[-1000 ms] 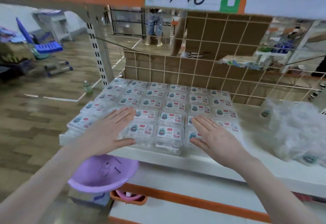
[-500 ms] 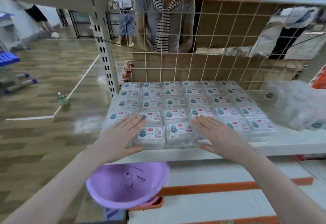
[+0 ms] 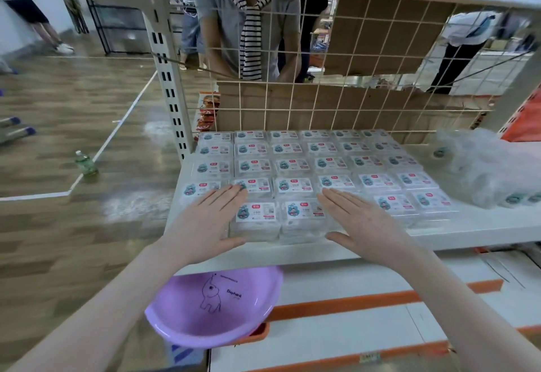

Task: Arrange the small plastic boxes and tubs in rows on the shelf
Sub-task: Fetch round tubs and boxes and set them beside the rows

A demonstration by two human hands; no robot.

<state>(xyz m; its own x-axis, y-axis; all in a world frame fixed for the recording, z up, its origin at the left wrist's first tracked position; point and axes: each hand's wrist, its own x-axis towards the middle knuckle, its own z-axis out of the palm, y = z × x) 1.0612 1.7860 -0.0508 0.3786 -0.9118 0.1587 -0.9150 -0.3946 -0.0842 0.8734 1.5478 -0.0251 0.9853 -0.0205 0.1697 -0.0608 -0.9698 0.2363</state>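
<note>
Several small clear plastic boxes (image 3: 295,164) with white labels lie in neat rows on the white shelf (image 3: 483,225), stacked two high at the front. My left hand (image 3: 205,225) lies flat with straight fingers on the front-left boxes. My right hand (image 3: 360,222) lies flat on the front boxes right of the middle, thumb at their front face. Two labelled front boxes (image 3: 281,216) show between the hands.
A clear plastic bag of more boxes (image 3: 486,169) lies at the shelf's right end. A wire grid back panel (image 3: 322,102) with cardboard stands behind the rows, a person beyond it. A purple basin (image 3: 213,310) sits below the shelf. A bottle (image 3: 85,164) stands on the floor.
The view has swung left and up across the shelf. Both hands stay flat on the front row of boxes, which now sits squarer against the rows behind.
</note>
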